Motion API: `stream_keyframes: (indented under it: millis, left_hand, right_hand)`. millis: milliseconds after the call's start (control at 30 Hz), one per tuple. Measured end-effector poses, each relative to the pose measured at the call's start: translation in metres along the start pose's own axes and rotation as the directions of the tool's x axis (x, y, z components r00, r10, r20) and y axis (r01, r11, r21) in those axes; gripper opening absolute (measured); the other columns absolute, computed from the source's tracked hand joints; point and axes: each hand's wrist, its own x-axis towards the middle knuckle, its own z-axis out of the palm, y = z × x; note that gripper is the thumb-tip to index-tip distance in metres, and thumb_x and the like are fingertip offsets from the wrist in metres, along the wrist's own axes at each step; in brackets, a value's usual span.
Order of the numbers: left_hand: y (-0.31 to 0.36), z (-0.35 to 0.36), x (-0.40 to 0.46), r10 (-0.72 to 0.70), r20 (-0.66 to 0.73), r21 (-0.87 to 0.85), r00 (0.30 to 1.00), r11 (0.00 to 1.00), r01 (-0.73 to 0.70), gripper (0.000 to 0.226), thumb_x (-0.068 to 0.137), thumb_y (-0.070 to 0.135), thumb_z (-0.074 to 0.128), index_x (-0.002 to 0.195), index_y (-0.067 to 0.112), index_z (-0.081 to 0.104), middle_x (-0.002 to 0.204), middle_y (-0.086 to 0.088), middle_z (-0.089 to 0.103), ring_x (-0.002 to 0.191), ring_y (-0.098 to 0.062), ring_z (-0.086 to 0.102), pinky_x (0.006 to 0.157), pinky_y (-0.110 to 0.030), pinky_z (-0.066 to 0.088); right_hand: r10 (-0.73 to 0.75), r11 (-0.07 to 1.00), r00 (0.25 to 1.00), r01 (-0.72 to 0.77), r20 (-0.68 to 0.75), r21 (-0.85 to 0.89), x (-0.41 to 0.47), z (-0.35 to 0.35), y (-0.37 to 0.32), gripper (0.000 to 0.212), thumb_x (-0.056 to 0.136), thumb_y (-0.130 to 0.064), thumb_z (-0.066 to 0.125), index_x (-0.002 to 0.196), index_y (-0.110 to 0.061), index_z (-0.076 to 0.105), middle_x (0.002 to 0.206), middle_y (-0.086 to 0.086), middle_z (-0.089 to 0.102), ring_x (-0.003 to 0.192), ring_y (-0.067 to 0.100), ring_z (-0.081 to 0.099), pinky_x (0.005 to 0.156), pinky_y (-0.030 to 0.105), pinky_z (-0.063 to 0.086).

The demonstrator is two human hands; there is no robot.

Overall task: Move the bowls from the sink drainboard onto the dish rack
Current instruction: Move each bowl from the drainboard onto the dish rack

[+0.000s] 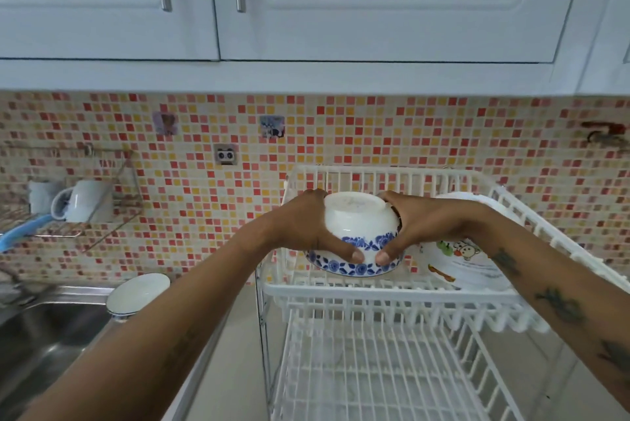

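Observation:
A white bowl with a blue flower band [358, 226] is upside down over the top tier of the white dish rack [392, 292]. My left hand [306, 229] grips its left side and my right hand [422, 226] grips its right side, thumbs on the blue rim. Whether the rim rests on the rack wires I cannot tell. A second white bowl with a blue rim [138, 292] sits upside down on the steel drainboard [85, 291] at the sink's edge, left of my left forearm.
A plate with a cartoon print [463, 258] leans in the rack's top tier, right of the held bowl. The rack's lower tier [368, 373] holds nothing visible. The sink basin [44, 342] lies lower left. A wall rack with mugs [85, 202] hangs at left. Cabinets hang overhead.

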Motion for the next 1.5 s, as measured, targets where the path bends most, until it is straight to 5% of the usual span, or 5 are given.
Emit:
stream_keyframes:
  millis: [567,800,933,1233,1500]
  left_hand:
    - [-0.007,0.017,0.007,-0.141,0.029,0.249,0.990,0.960,0.129,0.115,0.046,0.059,0.088,0.136,0.014,0.034,0.129,0.000,0.045,0.116,-0.020,0.048,0.098,-0.038,0.050]
    - [-0.011,0.015,0.010,-0.172,0.076,-0.006,0.982,0.985,0.173,0.123,0.035,0.078,0.080,0.137,0.024,0.039,0.136,0.000,0.052,0.117,-0.019,0.057,0.092,-0.040,0.056]
    - [0.002,0.011,-0.003,-0.147,-0.008,-0.111,0.989,0.983,0.145,0.111,0.076,0.062,0.067,0.156,0.017,0.003,0.164,-0.004,0.013,0.147,-0.027,0.026,0.117,-0.041,0.031]
    - [-0.015,-0.001,-0.061,-0.142,-0.463,-0.647,0.875,0.729,-0.224,0.053,0.099,0.042,0.045,0.145,0.017,0.038,0.142,-0.004,0.051,0.130,-0.017,0.050,0.107,-0.035,0.043]
    - [-0.133,-0.023,-0.120,-0.515,-0.396,-0.891,0.760,0.416,-0.183,0.023,0.102,0.028,0.043,0.105,0.016,0.062,0.106,-0.004,0.069,0.106,-0.024,0.066,0.092,-0.040,0.052]
  right_hand:
    - [0.032,0.979,0.999,-0.040,-0.041,-0.199,0.010,0.016,0.014,0.117,0.051,-0.039,0.091,0.143,-0.029,0.019,0.136,-0.010,0.042,0.123,0.015,0.047,0.103,0.035,0.047]
    - [0.055,0.998,0.998,-0.054,0.030,-0.033,0.005,0.020,0.012,0.122,0.060,-0.027,0.089,0.148,-0.036,0.004,0.147,-0.010,0.034,0.129,0.013,0.043,0.102,0.032,0.048]
    - [0.055,0.998,0.998,-0.053,-0.041,0.033,-0.005,0.022,-0.007,0.119,0.071,-0.046,0.074,0.150,-0.035,-0.014,0.160,-0.015,0.005,0.145,0.013,0.019,0.113,0.030,0.028]
    - [-0.224,0.934,0.822,0.334,-0.524,0.126,-0.001,0.067,-0.092,0.081,0.076,-0.054,0.058,0.148,-0.029,0.030,0.149,-0.005,0.044,0.134,0.016,0.045,0.104,0.029,0.037]
    - [-0.472,0.682,0.686,0.682,-0.554,0.263,0.034,0.157,-0.167,0.022,0.093,-0.015,0.056,0.113,-0.017,0.065,0.096,0.002,0.076,0.096,0.012,0.072,0.091,0.023,0.054]
